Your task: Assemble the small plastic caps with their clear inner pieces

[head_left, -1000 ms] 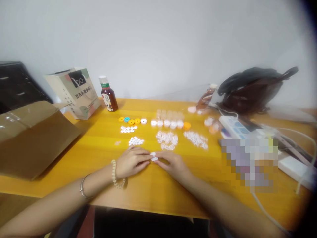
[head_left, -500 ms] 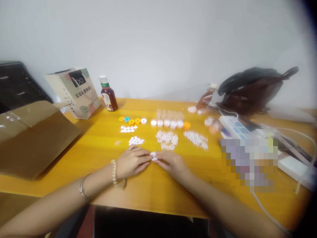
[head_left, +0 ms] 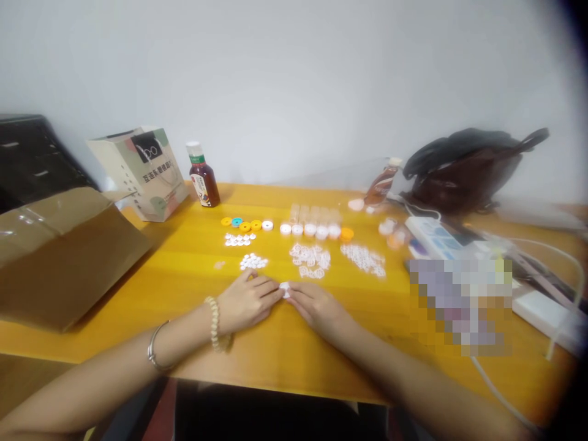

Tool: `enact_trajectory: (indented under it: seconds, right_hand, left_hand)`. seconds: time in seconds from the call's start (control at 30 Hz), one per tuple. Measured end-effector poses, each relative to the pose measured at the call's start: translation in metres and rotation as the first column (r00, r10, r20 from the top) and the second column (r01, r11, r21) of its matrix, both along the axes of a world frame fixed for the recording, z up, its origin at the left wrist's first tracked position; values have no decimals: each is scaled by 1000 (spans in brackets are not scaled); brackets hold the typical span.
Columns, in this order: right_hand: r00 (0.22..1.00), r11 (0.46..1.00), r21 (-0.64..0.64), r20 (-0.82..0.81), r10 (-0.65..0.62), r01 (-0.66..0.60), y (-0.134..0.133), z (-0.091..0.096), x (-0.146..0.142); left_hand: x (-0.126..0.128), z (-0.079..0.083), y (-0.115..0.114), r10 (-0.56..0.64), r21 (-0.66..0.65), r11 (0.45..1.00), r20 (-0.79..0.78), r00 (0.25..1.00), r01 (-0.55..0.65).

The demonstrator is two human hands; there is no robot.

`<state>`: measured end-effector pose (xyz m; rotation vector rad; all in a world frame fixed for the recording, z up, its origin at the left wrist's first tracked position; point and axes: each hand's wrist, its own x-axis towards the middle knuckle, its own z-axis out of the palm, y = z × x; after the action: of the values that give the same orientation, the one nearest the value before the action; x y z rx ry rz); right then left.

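Note:
Between the fingertips of my left hand [head_left: 250, 300] and my right hand [head_left: 319, 307] is a small white plastic piece [head_left: 285, 290], partly hidden by the fingers; both hands pinch it low over the table. Just beyond my left hand lies a pile of small white round pieces [head_left: 253, 262], with rows of white pointed pieces [head_left: 239, 239] behind it. Past my right hand are flat openwork white discs [head_left: 310, 260] and another pile of white openwork parts [head_left: 364, 260]. Further back stand white round caps [head_left: 310, 230], an orange cap [head_left: 346, 234] and clear cylinders [head_left: 315, 214].
Yellow, blue and white caps [head_left: 245, 226] line the table's [head_left: 275, 361] back left. A cardboard box [head_left: 68, 257], paper bag [head_left: 149, 174] and dark bottle [head_left: 203, 177] stand left. At right are a cola bottle [head_left: 382, 182], black bag [head_left: 463, 168], power strip [head_left: 434, 237] and cables.
The fingers of both hands have shifted slightly around the white piece, which stays in about the same place. The whole view has moved a little; the parts on the table lie as before.

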<state>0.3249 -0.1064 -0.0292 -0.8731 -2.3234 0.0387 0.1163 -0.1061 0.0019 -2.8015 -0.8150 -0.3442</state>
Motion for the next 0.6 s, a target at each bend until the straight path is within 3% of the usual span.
enact_trajectory:
  seconds: [0.17,0.33,0.47,0.6]
  right_hand:
    - [1000,1000,-16,-25,12,-13,-2,2,0]
    - [993,999,-14,-108,45,-47,3,1,1]
    - [989,998,-42,-136,49,-56,6,3,2]
    - [993,990,-140,-118,-8,-8,4,9,2]
  left_hand:
    - [1,-3,-1,-3,-6,1000,1,1000,3]
    - [-7,7,7,-6,-101,995,105,994,16]
    - [-27,14,30,131,-150,984,214,968,-100]
    - [-38,8,50,249,-221,956,253,935,-194]
